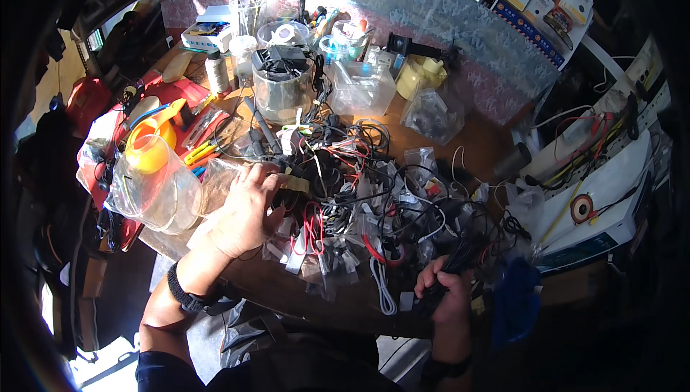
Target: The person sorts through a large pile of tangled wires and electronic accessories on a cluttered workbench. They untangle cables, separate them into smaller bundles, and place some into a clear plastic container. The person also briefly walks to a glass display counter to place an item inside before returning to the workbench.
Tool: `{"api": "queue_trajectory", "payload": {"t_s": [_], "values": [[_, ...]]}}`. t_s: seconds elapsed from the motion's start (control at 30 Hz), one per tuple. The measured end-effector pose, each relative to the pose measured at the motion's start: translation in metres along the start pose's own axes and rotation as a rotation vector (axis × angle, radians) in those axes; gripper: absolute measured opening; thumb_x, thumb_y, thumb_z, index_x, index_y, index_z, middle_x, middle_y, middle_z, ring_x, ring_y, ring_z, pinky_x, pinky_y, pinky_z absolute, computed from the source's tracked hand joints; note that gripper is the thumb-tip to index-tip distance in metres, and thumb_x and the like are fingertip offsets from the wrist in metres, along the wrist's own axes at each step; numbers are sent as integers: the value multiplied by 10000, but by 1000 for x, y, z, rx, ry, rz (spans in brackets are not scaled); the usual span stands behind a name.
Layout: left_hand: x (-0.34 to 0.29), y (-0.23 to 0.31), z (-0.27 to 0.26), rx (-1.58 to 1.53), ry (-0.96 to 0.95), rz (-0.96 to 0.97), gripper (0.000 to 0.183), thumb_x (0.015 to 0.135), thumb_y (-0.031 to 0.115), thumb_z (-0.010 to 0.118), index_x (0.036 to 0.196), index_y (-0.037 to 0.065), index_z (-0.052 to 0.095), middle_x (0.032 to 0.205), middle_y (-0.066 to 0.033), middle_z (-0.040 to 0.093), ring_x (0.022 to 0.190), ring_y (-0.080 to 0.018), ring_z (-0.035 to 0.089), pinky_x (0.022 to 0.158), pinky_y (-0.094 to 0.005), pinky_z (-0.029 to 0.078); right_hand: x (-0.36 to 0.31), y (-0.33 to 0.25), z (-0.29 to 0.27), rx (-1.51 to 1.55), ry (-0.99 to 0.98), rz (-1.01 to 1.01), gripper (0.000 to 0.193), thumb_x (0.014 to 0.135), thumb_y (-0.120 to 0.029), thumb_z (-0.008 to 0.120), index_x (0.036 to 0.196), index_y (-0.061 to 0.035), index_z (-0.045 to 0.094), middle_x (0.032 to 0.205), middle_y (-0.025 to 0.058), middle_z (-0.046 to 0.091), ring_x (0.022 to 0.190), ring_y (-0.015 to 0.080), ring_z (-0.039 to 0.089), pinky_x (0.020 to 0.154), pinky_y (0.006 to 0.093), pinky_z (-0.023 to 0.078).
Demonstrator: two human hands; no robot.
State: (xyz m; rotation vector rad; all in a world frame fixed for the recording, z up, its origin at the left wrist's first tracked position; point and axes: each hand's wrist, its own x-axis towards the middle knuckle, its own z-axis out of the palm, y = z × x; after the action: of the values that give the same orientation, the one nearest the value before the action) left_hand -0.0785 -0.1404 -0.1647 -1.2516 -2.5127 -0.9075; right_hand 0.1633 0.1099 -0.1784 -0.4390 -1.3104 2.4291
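A tangled heap of cables and small plastic bags (359, 198) covers the middle of the table. At its left side is my left hand (248, 205), fingers bent and thumb spread apart, next to a tan band like a tape roll (296, 184). Dark items near its fingertips are hard to make out. My right hand (447, 293), low at the heap's right front, is closed around a bundle of black cable (460, 255). Between the hands lie red wire loops (309, 230) and a coiled white cable (382, 288) that hangs over the front edge.
A clear plastic bin (157, 190) stands left, with a yellow-orange container (152, 147) behind it. Farther back are a tub of black adapters (282, 97), a clear box (361, 90) and a white bottle (215, 72). At right lies a white box (604, 205).
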Motion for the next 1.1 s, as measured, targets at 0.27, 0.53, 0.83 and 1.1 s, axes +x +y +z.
{"api": "queue_trajectory", "payload": {"t_s": [0.27,0.53,0.83,1.1], "values": [[17,53,48,356,-172,304,240,702,327,654,792,109,608,954,-55,511,1024,-257,462,1055,-486,218,-5,7,-3,36,35,38,154,742,-124,529,866,-38,498,697,112,506,623,241,540,511,356,468],[38,25,38,-64,-66,29,100,778,145,598,792,53,564,754,-116,559,780,-314,537,940,-425,318,-19,-2,-13,52,68,2,173,729,-139,545,860,-35,504,712,119,522,622,242,547,526,347,461],[48,6,3,-1234,82,-512,220,892,164,545,947,-29,637,859,-53,645,875,-117,548,855,-245,367,-20,7,-20,115,96,-7,176,712,-131,551,849,-29,513,691,122,523,598,254,547,505,351,451],[37,-7,-17,-1781,178,-624,186,930,155,465,991,-7,532,951,-80,580,846,-190,555,758,-317,442,-28,8,-30,116,18,25,175,771,-174,538,900,-61,502,736,90,500,668,231,529,542,367,456]]}}
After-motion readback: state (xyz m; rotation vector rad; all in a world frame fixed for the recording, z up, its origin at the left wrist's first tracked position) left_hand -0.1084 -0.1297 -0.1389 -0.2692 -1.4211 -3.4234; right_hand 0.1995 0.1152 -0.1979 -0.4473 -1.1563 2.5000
